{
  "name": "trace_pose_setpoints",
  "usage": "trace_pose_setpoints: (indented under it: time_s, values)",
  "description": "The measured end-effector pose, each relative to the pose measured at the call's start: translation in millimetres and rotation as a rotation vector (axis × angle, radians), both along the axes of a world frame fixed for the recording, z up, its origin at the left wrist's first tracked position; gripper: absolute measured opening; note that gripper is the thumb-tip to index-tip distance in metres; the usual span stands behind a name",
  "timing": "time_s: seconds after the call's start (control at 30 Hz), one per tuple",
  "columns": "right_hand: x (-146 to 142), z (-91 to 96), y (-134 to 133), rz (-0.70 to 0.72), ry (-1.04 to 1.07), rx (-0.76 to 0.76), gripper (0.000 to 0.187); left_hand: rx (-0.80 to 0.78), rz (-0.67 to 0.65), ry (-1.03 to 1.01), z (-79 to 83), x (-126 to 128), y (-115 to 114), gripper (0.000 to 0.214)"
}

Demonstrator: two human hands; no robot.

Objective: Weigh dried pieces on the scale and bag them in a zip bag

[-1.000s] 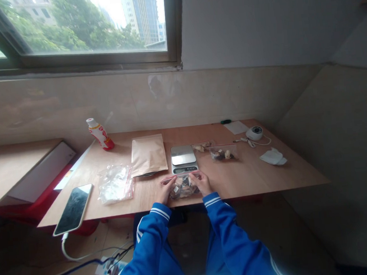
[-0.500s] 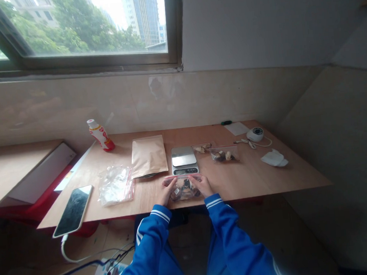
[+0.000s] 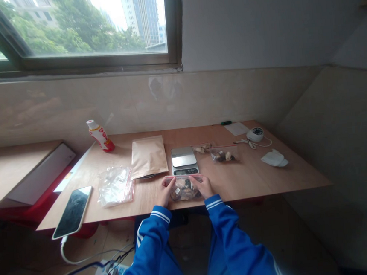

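Observation:
A small clear zip bag (image 3: 184, 188) with brown and pale pieces inside lies at the near edge of the wooden table (image 3: 254, 174). My left hand (image 3: 165, 193) pinches the bag's left top corner. My right hand (image 3: 201, 185) pinches its right top edge, fingers closed along the red zip strip. Just behind the bag stands a small digital scale (image 3: 183, 159) with a bare steel platform. Both arms wear blue sleeves with white stripes.
A brown paper pouch (image 3: 148, 156) lies left of the scale, beside a pile of clear zip bags (image 3: 115, 185). Two filled zip bags (image 3: 222, 154) lie right of the scale. A phone (image 3: 73, 211), a red-and-white bottle (image 3: 100, 135), a white round device (image 3: 255, 133) and a tissue (image 3: 273, 158) are also here.
Both hands and the bag have barely shifted; the fingers have slid slightly along the bag's top strip.

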State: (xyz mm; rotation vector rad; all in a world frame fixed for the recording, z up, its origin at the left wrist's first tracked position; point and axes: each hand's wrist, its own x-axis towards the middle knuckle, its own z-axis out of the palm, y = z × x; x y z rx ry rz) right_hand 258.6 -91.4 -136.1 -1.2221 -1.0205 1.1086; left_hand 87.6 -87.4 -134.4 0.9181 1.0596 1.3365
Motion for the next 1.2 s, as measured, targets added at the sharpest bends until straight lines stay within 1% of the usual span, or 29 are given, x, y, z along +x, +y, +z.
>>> trace_pose_setpoints:
  time_s: [0.2, 0.33, 0.47, 0.7, 0.8, 0.93, 1.07, 1.2]
  values:
    - [-0.5, -0.7, -0.4, -0.025, 0.010, -0.027, 0.033, -0.011, 0.030, 0.030, -0.1, 2.3, -0.6, 0.033]
    - [-2.2, 3.5, -1.3, -0.001, 0.040, -0.025, 0.033, -0.016, 0.061, 0.043, -2.7, 2.0, -0.6, 0.034]
    - [-1.3, 6.1, -1.8, 0.051, 0.071, -0.043, 0.035, -0.035, 0.042, 0.025, -4.7, 1.0, 0.2, 0.037]
    - [-2.2, 8.8, -2.3, 0.046, 0.047, -0.075, 0.040, -0.061, 0.019, -0.010, -3.1, 2.0, 0.2, 0.039]
    - [-3.8, 8.5, -3.1, 0.032, 0.026, -0.049, 0.035, -0.066, 0.017, -0.003, -0.8, 2.4, -0.1, 0.040]
    - [-3.5, 3.6, -2.7, 0.023, -0.004, 0.011, 0.028, -0.073, 0.013, 0.012, 1.6, 2.4, -0.4, 0.038]
    - [-2.3, -1.3, -2.1, 0.018, -0.013, 0.026, 0.026, -0.077, 0.004, 0.016, 2.0, 2.3, -0.5, 0.037]
    - [-2.5, 0.3, -2.6, -0.005, -0.025, 0.049, 0.024, -0.081, -0.007, 0.019, 1.7, 2.3, -0.3, 0.037]
